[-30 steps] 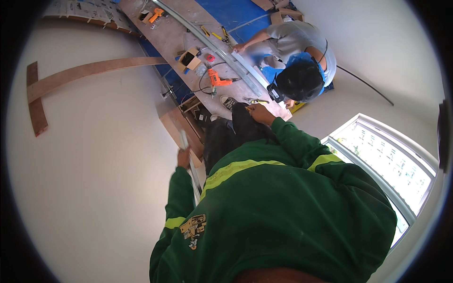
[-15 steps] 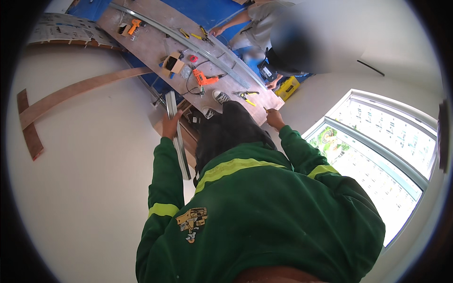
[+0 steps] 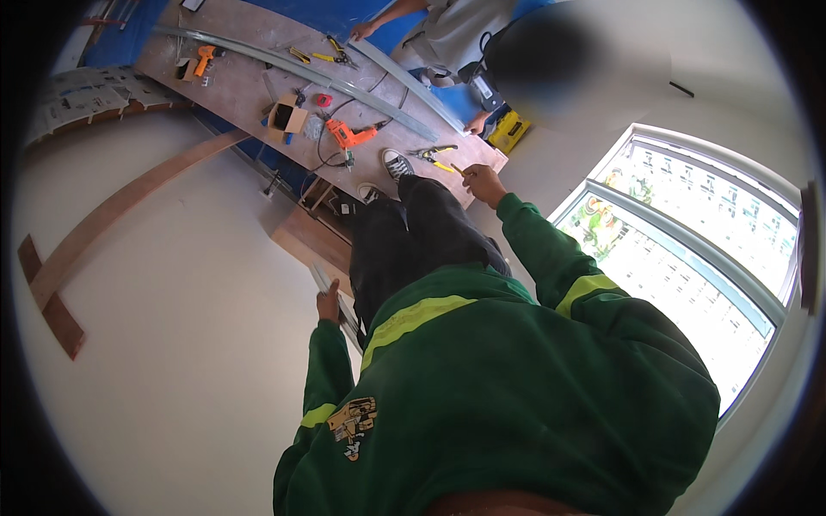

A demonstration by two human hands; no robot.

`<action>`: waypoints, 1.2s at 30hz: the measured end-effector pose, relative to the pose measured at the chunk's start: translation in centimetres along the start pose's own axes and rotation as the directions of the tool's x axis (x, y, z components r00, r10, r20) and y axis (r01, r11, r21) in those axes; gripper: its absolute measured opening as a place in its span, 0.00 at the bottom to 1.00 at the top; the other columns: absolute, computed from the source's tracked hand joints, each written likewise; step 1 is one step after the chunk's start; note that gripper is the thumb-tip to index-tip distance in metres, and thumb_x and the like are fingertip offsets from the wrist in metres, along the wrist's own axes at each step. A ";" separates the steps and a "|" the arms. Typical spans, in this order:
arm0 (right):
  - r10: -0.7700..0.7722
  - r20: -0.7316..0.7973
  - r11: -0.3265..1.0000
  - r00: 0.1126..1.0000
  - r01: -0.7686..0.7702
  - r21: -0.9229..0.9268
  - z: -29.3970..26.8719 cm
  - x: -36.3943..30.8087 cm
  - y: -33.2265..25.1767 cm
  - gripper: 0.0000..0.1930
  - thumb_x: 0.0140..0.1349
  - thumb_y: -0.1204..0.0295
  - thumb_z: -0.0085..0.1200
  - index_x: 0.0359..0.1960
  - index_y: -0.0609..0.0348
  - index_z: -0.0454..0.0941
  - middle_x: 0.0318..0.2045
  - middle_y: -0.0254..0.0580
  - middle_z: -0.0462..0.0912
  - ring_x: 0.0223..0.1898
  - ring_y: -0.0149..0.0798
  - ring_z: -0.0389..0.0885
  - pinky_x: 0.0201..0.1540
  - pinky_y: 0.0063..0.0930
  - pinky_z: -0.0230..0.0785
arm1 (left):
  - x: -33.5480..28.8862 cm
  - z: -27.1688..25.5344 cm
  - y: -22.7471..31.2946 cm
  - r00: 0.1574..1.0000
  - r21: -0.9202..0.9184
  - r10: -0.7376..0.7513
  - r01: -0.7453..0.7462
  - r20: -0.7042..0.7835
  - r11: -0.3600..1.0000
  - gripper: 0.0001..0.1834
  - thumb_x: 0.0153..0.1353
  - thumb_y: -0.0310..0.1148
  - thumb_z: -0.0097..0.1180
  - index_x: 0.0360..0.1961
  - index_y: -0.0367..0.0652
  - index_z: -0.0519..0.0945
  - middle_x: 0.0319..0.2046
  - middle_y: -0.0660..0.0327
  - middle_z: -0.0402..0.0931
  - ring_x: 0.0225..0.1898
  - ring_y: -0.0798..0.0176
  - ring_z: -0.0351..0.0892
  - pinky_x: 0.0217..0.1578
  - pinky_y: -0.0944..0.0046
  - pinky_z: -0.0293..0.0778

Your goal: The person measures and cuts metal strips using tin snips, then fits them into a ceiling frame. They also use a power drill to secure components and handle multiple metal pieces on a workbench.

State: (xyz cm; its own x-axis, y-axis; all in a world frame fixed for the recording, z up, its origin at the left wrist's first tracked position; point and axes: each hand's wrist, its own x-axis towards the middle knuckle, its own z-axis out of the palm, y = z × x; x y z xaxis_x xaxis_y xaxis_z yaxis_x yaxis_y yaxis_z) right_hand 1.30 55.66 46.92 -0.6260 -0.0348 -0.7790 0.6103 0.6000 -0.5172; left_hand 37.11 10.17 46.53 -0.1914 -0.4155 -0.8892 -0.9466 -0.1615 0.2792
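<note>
Head view: the left hand (image 3: 328, 303) is closed around the near end of a thin grey metal strip (image 3: 342, 308), fingers wrapped on it, thumb side up. The strip lies at about 7 o'clock from the frame centre, running along the left side of the person's dark trousers (image 3: 413, 241) and just beside a brown wooden block (image 3: 311, 241) at its 11 o'clock.

The right hand (image 3: 483, 182) sits at 12 o'clock from the centre, at the near edge of a long plywood board (image 3: 241, 86). Its fingers are curled and pinch a small yellow-tipped item (image 3: 457, 169); what that item is cannot be told. Just beside the hand at 10 o'clock lie yellow-handled pliers (image 3: 433, 156).

Both feet in dark sneakers (image 3: 397, 162) rest at the board's edge. On the board, at 10 o'clock of the sneakers, lies an orange power drill (image 3: 351, 135) with its cord, then a small cardboard box (image 3: 285, 119). Long curved grey metal channels (image 3: 344, 84) cross the board. A second orange tool (image 3: 202, 59) lies toward the board's far end at 10 o'clock.

A co-worker in a grey shirt (image 3: 456, 30) crouches at 12 o'clock, beyond the board. A curved wooden plank (image 3: 120, 206) lies on the pale floor at 9 o'clock. A window (image 3: 688, 232) fills 3 o'clock.
</note>
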 end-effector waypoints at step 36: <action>-0.182 0.179 0.893 0.967 0.239 -0.383 -4.7 3.3 9.8 0.15 0.65 0.62 0.58 0.42 0.60 0.89 0.43 0.61 0.90 0.49 0.63 0.88 0.55 0.54 0.79 | -1.8 13.8 22.5 0.803 0.289 0.576 -0.594 0.156 0.750 0.39 0.79 0.63 0.46 0.68 0.34 0.76 0.58 0.42 0.81 0.61 0.41 0.80 0.62 0.49 0.73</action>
State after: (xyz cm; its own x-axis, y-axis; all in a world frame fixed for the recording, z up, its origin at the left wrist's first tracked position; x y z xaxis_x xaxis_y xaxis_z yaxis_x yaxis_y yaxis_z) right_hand 2.92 65.24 40.92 -0.6291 -0.2860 -0.7228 0.2095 0.8331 -0.5119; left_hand 12.60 19.61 49.36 -0.7388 -0.2873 -0.6096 -0.6718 0.3847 0.6329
